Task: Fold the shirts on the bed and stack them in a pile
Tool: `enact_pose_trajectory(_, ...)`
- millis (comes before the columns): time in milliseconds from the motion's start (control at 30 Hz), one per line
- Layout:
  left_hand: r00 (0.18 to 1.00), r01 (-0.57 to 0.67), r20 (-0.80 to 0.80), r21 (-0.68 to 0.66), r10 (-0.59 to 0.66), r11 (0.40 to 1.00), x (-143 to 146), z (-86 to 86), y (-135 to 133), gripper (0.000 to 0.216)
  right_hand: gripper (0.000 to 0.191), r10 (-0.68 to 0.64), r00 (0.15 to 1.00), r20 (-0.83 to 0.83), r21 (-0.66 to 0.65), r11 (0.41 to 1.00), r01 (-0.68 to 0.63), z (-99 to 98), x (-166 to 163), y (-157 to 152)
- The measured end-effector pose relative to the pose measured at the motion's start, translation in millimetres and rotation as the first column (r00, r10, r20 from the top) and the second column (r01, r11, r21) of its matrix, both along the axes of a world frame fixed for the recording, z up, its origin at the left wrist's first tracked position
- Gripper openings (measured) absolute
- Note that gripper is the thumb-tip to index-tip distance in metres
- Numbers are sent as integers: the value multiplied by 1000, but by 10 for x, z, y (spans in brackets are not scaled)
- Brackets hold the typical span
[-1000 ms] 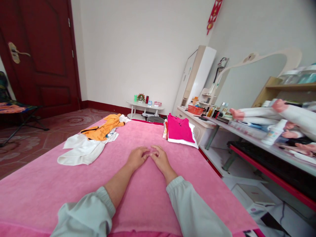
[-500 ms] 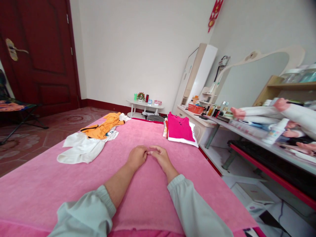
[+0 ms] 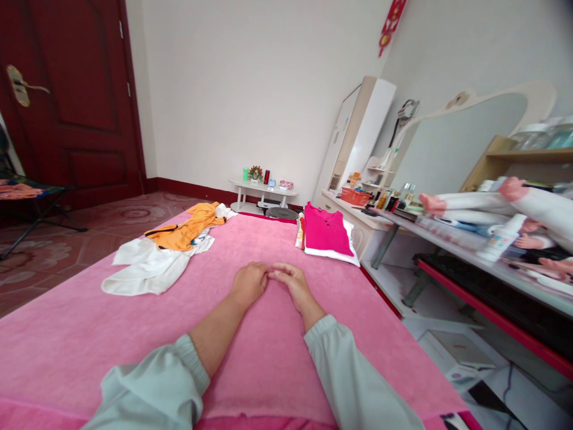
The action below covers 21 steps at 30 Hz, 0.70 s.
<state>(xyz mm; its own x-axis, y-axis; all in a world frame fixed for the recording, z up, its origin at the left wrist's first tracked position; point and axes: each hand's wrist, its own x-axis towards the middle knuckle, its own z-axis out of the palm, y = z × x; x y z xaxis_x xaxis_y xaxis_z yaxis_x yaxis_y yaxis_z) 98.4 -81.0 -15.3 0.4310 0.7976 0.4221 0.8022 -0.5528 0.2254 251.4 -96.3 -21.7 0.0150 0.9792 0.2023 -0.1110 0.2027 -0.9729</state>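
My left hand [image 3: 249,283] lies over the middle of the pink bed cover [image 3: 250,358], its fingers curled together with nothing visible in them. Facing it, my right hand [image 3: 293,284] has its fingers loosely bent and thumb a little apart. The fingertips of both hands meet, and no garment is in either. Beyond my left hand lie a loose orange garment [image 3: 188,232] and a white garment [image 3: 145,269], partly overlapping. Ahead of my right hand, a bright pink top [image 3: 326,232] lies folded on a white folded garment [image 3: 333,258].
A low white table [image 3: 262,188] with small items stands by the far wall. Along the right runs a dressing table with a mirror [image 3: 465,149], an orange basket [image 3: 355,196] and a white bottle [image 3: 501,239]. A folding stool [image 3: 36,206] stands left, near the dark red door [image 3: 76,107].
The fingertips of my right hand have shifted very slightly against those of my left. The view has moved a touch; the garments lie as before.
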Motion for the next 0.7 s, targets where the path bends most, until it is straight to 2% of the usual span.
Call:
enact_pose_trajectory(200, 988, -136, -70, 0, 136, 991, 31, 33, -19, 26, 32, 54, 997, 48, 34, 998, -56, -18, 2, 16)
enact_pose_trajectory(367, 972, -233, -48, -23, 232, 972, 23, 19, 1, 25, 32, 120, 989, 86, 49, 991, -124, -28, -18, 7)
enact_pose_trajectory(500, 951, -308, 18, -61, 310, 949, -31, -23, 61, 26, 36, 99, 988, 116, 15, 995, -101, -17, -19, -12)
enact_pose_trajectory(567, 955, -288, 48, -70, 291, 955, -57, -37, 80, 26, 38, 84, 990, 114, 6, 996, -86, -11, -18, -13)
enact_pose_trajectory(700, 984, -155, 85, -53, 160, 986, -78, -35, 73, 24, 39, 83, 992, 92, -10, 997, -82, -9, -25, -1)
